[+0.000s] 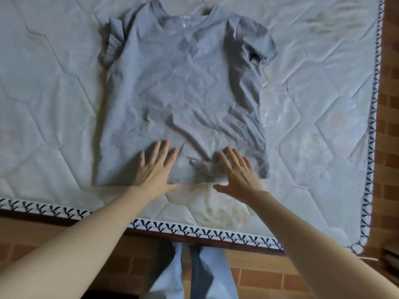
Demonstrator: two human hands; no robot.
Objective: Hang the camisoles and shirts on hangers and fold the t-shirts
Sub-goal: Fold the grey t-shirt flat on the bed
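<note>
Grey t-shirt [183, 93] lies flat on mattress [313, 104], collar far side. Left hand [154, 169] and right hand [238, 171] rest palm-down on its hem, fingers straight and spread, gripping nothing.

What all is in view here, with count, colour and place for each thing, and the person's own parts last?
t-shirt: one, grey, spread flat on the mattress, neck at the far end, hem near the person, wrinkled.
mattress: one, white quilted with a dark-patterned edge trim, filling most of the view.
floor: brown brick-pattern tiles, below and to the right of the mattress.
legs: two, in light blue trousers, standing at the mattress's near edge.
left hand: one, fingers spread, pressing flat on the t-shirt's hem, left of centre.
right hand: one, fingers spread, pressing flat on the hem, right of centre.
</note>
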